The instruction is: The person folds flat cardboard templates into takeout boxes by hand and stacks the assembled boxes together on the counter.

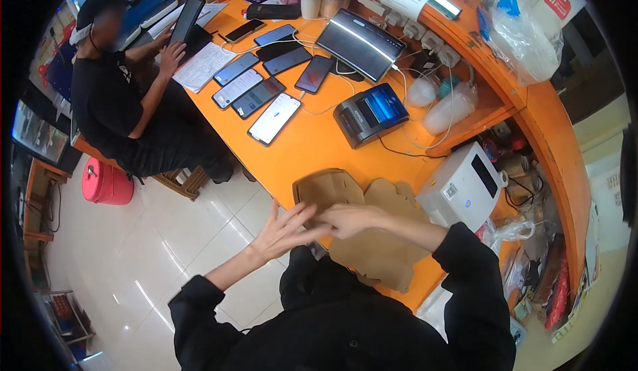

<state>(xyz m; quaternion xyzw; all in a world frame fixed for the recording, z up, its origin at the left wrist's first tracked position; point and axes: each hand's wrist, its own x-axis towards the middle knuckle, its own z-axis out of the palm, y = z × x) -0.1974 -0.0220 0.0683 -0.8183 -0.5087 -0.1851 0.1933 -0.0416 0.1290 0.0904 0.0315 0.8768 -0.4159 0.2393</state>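
A brown cardboard box (335, 181), partly folded up, lies at the near edge of the orange counter. Its tray part has raised walls, while more brown cardboard (392, 254) spreads flat to the right. My left hand (282, 230) is at the tray's near left corner, fingers spread and slightly blurred. Curled at the tray's near side, my right hand (352, 220) has its fingers closed on the cardboard. The fingertips of the two hands come close together and partly hide the box's near wall.
Several phones (275, 118) lie on the counter (266, 171) beyond the box, with a tablet (359, 44) and a black card-terminal-like device (371, 115). A white printer-like box (462, 185) stands right. A seated co-worker (113, 92) holds a tablet at left, near a pink bucket (106, 181).
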